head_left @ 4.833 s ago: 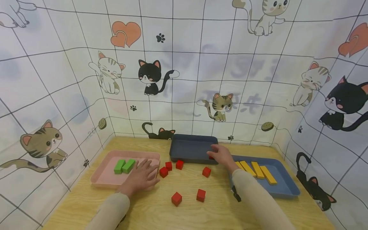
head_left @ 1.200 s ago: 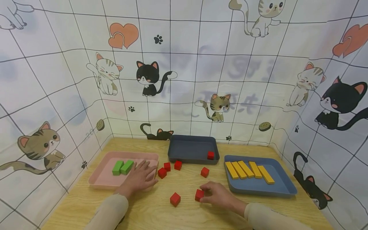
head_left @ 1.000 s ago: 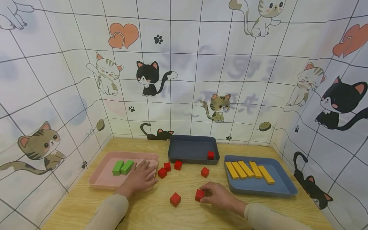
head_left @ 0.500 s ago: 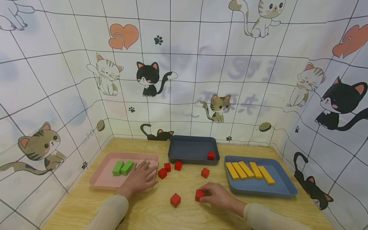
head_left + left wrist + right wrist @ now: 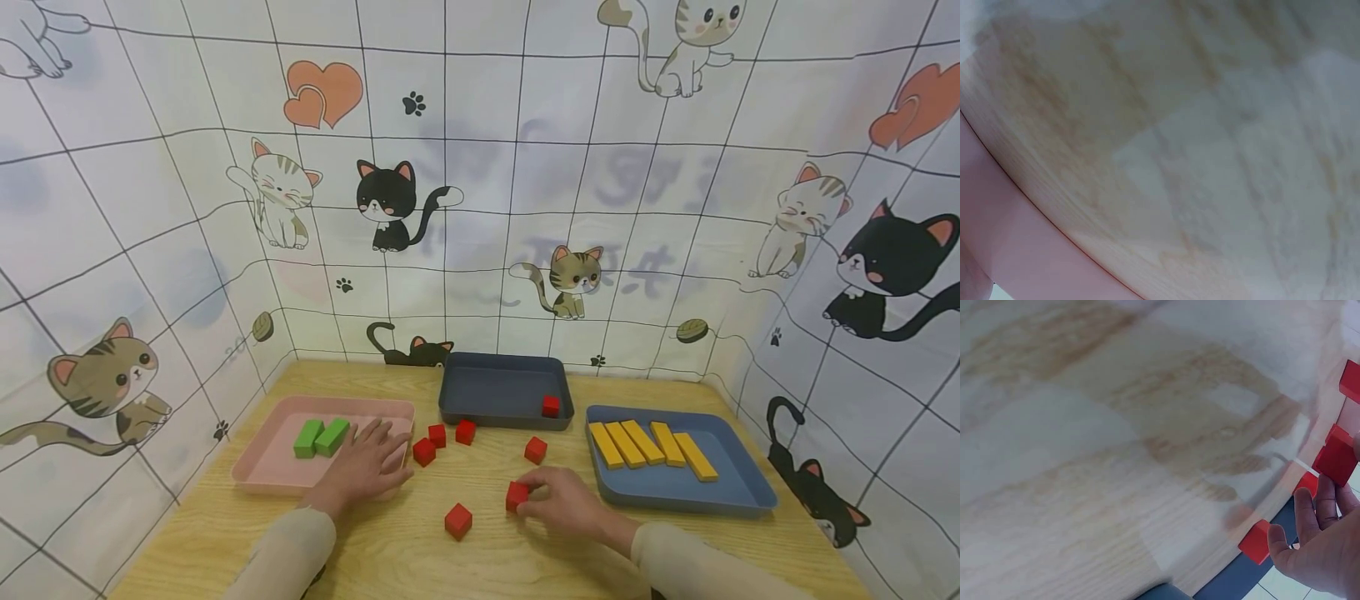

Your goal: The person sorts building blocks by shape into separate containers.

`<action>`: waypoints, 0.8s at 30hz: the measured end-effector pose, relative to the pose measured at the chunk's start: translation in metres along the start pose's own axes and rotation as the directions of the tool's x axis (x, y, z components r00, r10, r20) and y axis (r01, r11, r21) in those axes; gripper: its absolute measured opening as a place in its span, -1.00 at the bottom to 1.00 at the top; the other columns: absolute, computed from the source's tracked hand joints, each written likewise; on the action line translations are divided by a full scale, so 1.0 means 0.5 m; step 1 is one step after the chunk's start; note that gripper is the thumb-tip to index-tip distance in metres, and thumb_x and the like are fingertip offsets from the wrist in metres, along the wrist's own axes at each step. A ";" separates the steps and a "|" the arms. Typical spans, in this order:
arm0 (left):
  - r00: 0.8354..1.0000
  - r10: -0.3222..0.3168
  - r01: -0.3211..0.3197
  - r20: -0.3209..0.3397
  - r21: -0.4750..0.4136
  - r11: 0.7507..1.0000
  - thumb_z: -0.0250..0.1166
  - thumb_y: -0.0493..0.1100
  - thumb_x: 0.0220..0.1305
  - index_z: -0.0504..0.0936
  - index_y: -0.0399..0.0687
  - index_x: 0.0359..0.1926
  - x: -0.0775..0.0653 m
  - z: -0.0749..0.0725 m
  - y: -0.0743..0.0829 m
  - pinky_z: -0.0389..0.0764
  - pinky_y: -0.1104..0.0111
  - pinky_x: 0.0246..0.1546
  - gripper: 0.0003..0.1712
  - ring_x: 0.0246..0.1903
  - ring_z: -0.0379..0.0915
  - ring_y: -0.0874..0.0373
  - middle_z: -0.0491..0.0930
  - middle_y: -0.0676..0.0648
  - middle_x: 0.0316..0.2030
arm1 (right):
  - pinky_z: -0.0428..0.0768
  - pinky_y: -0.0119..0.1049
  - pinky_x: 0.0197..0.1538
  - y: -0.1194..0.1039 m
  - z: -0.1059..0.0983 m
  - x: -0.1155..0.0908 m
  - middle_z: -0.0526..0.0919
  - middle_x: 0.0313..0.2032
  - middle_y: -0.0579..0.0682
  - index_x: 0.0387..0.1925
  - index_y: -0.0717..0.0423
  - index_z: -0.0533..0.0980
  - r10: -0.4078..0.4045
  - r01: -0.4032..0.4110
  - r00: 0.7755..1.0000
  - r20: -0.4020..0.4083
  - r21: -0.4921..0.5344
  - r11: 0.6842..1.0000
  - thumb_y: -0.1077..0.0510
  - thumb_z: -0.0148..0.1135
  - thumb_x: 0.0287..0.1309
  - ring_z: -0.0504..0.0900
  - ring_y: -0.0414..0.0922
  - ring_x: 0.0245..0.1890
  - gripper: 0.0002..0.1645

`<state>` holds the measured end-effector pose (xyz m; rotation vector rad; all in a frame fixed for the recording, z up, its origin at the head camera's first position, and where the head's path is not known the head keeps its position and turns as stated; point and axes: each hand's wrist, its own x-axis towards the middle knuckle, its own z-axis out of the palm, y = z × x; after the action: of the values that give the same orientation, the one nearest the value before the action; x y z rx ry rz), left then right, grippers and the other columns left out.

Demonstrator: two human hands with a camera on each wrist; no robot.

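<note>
My right hand point(image 5: 566, 502) pinches a red cube point(image 5: 517, 497) between thumb and fingers, just over the table. In the right wrist view the same cube point(image 5: 1337, 461) sits at the tips of the fingers. Several other red cubes lie on the wood: one point(image 5: 458, 522) at the front, one point(image 5: 536, 450) to the right, and a cluster point(image 5: 424, 452) by the pink tray. Another red cube point(image 5: 551, 406) is inside the dark tray point(image 5: 450, 414). With fingers spread, my left hand point(image 5: 365, 467) rests over the right rim of the pink tray point(image 5: 255, 479), holding nothing.
Two green blocks point(image 5: 309, 438) lie in the pink tray, close to the left fingertips. A blue tray point(image 5: 742, 454) on the right holds several yellow bars point(image 5: 693, 456). Behind the table point(image 5: 420, 567) hangs a cat-patterned cloth point(image 5: 480, 208).
My right hand left a red cube in the dark tray and came down to another near the front. Since half a second ago it has shifted that cube slightly up and left. My left hand stays put.
</note>
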<state>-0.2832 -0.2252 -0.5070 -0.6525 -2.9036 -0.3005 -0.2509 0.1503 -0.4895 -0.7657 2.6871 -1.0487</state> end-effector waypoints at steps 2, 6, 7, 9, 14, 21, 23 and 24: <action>1.000 -0.001 0.001 0.004 0.001 1.000 0.10 0.37 0.30 0.44 0.09 0.38 0.000 0.000 0.001 -0.04 -0.35 0.30 -0.24 0.43 0.01 -0.28 0.31 -0.26 0.37 | 0.56 -0.03 0.02 -0.002 -0.003 0.003 0.69 -0.16 -0.21 -0.02 0.06 0.66 0.007 -0.007 1.000 -0.002 0.008 1.000 -0.06 0.44 0.11 0.64 -0.06 -0.09 -0.56; 1.000 0.000 0.000 0.005 0.001 1.000 0.10 0.37 0.30 0.44 0.09 0.38 0.001 -0.001 0.001 -0.05 -0.35 0.30 -0.24 0.43 0.01 -0.28 0.31 -0.27 0.37 | 0.55 0.01 0.03 -0.006 -0.007 0.010 0.69 -0.14 -0.17 -0.01 0.06 0.65 0.017 -0.017 1.000 -0.016 0.018 1.000 -0.06 0.44 0.12 0.63 -0.04 -0.07 -0.55; 1.000 0.000 0.000 0.004 0.000 1.000 0.10 0.37 0.29 0.44 0.09 0.38 0.001 0.000 0.001 -0.05 -0.35 0.30 -0.24 0.43 0.01 -0.28 0.31 -0.27 0.37 | 0.55 0.03 0.04 -0.008 -0.009 0.011 0.69 -0.13 -0.15 0.00 0.07 0.65 0.019 -0.019 1.000 -0.018 0.023 1.000 -0.05 0.44 0.12 0.63 -0.03 -0.06 -0.55; 1.000 0.000 0.000 0.004 -0.002 1.000 0.10 0.36 0.29 0.44 0.09 0.38 0.001 0.000 0.001 -0.06 -0.35 0.31 -0.24 0.43 0.01 -0.28 0.31 -0.27 0.37 | 0.55 0.05 0.05 -0.010 -0.012 0.013 0.69 -0.12 -0.13 0.01 0.08 0.64 0.021 -0.020 0.999 -0.028 0.028 0.999 -0.04 0.44 0.12 0.62 -0.02 -0.05 -0.54; 1.000 0.000 0.000 0.009 0.002 1.000 0.10 0.36 0.29 0.43 0.10 0.39 0.001 -0.001 0.002 -0.07 -0.34 0.31 -0.24 0.43 0.01 -0.28 0.30 -0.26 0.38 | 0.55 0.00 0.02 -0.007 -0.019 0.026 0.68 -0.14 -0.13 0.03 0.10 0.64 0.028 -0.027 0.997 -0.072 0.018 0.999 -0.04 0.44 0.13 0.62 0.00 -0.06 -0.52; 1.000 -0.006 0.006 0.015 0.015 1.000 0.10 0.37 0.30 0.42 0.11 0.39 0.003 0.002 -0.001 -0.06 -0.34 0.31 -0.24 0.43 0.00 -0.27 0.30 -0.25 0.38 | 0.56 -0.21 -0.19 -0.015 -0.034 0.039 0.65 -0.26 -0.20 -0.03 0.06 0.66 0.031 -0.032 0.990 -0.136 -0.006 0.999 -0.05 0.43 0.14 0.57 -0.13 -0.24 -0.59; 1.000 -0.006 0.006 0.014 0.018 1.000 0.09 0.37 0.29 0.43 0.11 0.39 0.003 0.003 -0.003 -0.05 -0.34 0.31 -0.24 0.43 0.01 -0.27 0.30 -0.25 0.38 | 0.53 -0.26 -0.26 -0.016 -0.037 0.044 0.65 -0.28 -0.20 -0.04 0.04 0.66 0.038 -0.039 0.988 -0.147 -0.005 0.999 -0.05 0.42 0.15 0.55 -0.16 -0.29 -0.60; 1.000 -0.006 0.006 0.015 0.019 1.000 0.09 0.38 0.29 0.43 0.12 0.39 0.003 0.004 -0.003 -0.05 -0.34 0.31 -0.24 0.43 0.01 -0.27 0.30 -0.25 0.38 | 0.53 -0.28 -0.28 -0.016 -0.038 0.047 0.65 -0.29 -0.19 -0.03 0.05 0.66 0.042 -0.042 0.987 -0.153 0.001 0.999 -0.04 0.41 0.15 0.54 -0.17 -0.30 -0.61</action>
<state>-0.2853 -0.2255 -0.5089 -0.6461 -2.9197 -0.2694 -0.2740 0.1444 -0.4692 -0.6501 2.8181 -1.1386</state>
